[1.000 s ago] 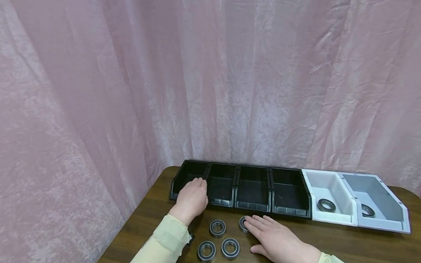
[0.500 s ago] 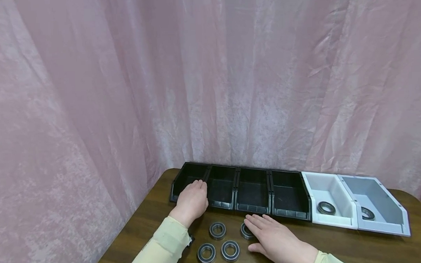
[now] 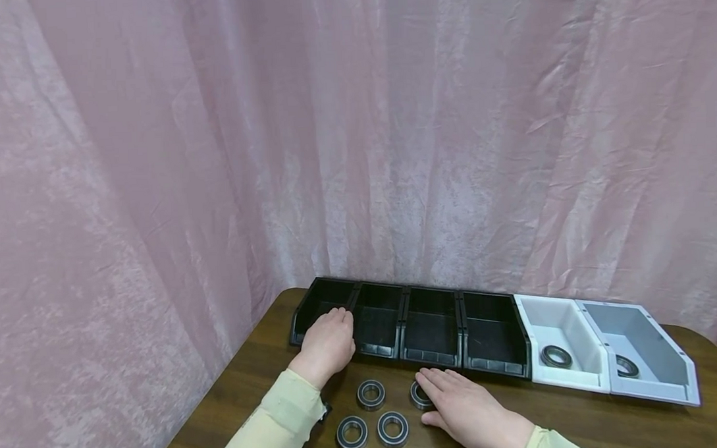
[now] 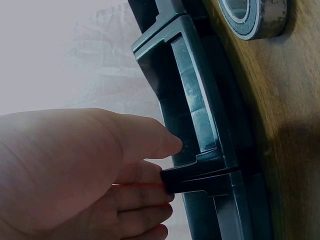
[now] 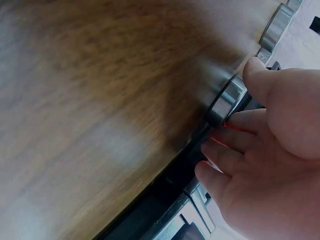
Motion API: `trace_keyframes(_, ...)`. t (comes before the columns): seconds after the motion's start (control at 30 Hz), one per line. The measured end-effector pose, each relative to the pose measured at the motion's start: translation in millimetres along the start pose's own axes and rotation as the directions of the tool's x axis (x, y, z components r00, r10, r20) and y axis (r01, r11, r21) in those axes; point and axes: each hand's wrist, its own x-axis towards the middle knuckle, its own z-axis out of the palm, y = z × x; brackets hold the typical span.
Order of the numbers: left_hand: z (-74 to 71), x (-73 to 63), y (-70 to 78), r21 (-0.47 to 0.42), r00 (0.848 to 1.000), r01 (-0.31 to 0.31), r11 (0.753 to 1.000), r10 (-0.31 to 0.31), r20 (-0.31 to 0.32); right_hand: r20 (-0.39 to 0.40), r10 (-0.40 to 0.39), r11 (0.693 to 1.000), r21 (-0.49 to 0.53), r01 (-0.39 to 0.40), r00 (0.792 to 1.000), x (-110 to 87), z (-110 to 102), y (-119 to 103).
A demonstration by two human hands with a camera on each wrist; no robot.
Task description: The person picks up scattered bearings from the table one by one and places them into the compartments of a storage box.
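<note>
Fingers (image 3: 440,381) ext'd, L hand (image 3: 326,344), R hand (image 3: 468,410) prob. empty; 2 bearings (image 3: 546,358) binned lower right, 4 loose lower ctr.

Left hand (image 3: 325,342) farther forward, its fingers (image 4: 145,218) apparently relaxed; right hand (image 3: 468,408) palm-down, 4 fingers (image 5: 225,157) nearly straight, thumb (image 5: 256,82) apart.

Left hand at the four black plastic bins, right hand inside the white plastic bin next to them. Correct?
Not quite: the head view shows the right hand outside the white plastic bin, over the brown wooden table, partly covering a black-and-silver metal ring bearing. The rest holds: left hand at the four black plastic bins, white bin next to them.
</note>
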Motion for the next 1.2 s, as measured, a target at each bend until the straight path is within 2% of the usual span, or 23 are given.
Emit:
trace_keyframes(0.23, 0.4, -1.6, -0.7, 0.000, 1.000, 0.005, 1.000, -0.005, -0.003, 0.003, 0.017, 1.000, -0.008, -0.017, 1.000, 5.4, 2, -1)
trace_keyframes(0.47, 0.3, 0.2, 1.3, 0.014, 1.000, -0.015, 1.000, 0.015, -0.018, -0.017, 0.036, 0.997, -0.063, -0.037, 0.999, 6.9, 5, 0)
trace_keyframes(0.77, -0.9, 0.0, 1.1, 0.005, 1.000, -0.006, 1.000, 0.006, -0.013, -0.006, 0.063, 0.997, -0.038, -0.064, 0.998, 10.1, 6, -1)
trace_keyframes(1.03, -0.4, 0.4, -0.4, 0.006, 1.000, -0.011, 1.000, 0.011, -0.011, -0.036, 0.054, 0.997, -0.050, -0.056, 0.998, 10.4, 8, -1)
trace_keyframes(1.2, 0.0, -0.1, -0.2, 0.000, 1.000, -0.004, 1.000, 0.004, 0.007, -0.010, 0.076, 0.997, -0.021, -0.076, 0.997, 10.5, 6, 1)
